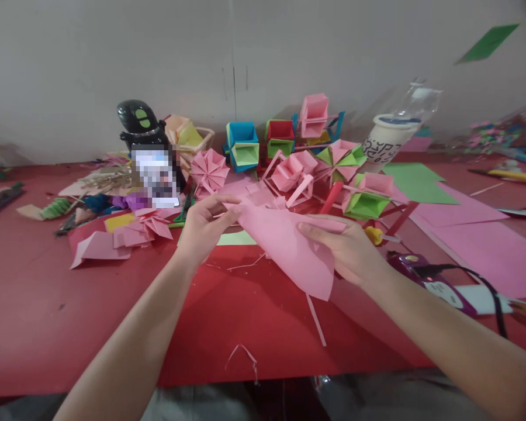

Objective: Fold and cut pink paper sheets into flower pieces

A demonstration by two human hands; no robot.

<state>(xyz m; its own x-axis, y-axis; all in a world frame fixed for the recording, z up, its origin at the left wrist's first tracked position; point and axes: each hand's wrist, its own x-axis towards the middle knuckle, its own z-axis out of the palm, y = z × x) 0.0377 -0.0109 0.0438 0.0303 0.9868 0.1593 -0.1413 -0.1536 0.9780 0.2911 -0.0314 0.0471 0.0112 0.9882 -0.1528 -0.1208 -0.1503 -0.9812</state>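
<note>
A sheet of pink paper [284, 240] is held between my two hands above the red tabletop [228, 327], its near corner drooping toward me. My left hand [208, 225] pinches the upper left end of the sheet between thumb and fingers. On the opposite side, my right hand [342, 242] grips the right edge, thumb on top and most fingers hidden beneath. Just below the sheet's lower corner lies a narrow pink paper strip [316, 320]. Behind my hands stand folded paper pieces, among them a pink fan-like rosette [209, 171] and a blue and green box shape [242, 146].
A phone [155, 175] leans on a black figure [142, 126] at the back left. Further right are a patterned cup [388, 140], pink sheets [486, 251], a green sheet [418, 182] and a purple device with a cable [429, 280]. Folded pink scraps [100, 248] lie left.
</note>
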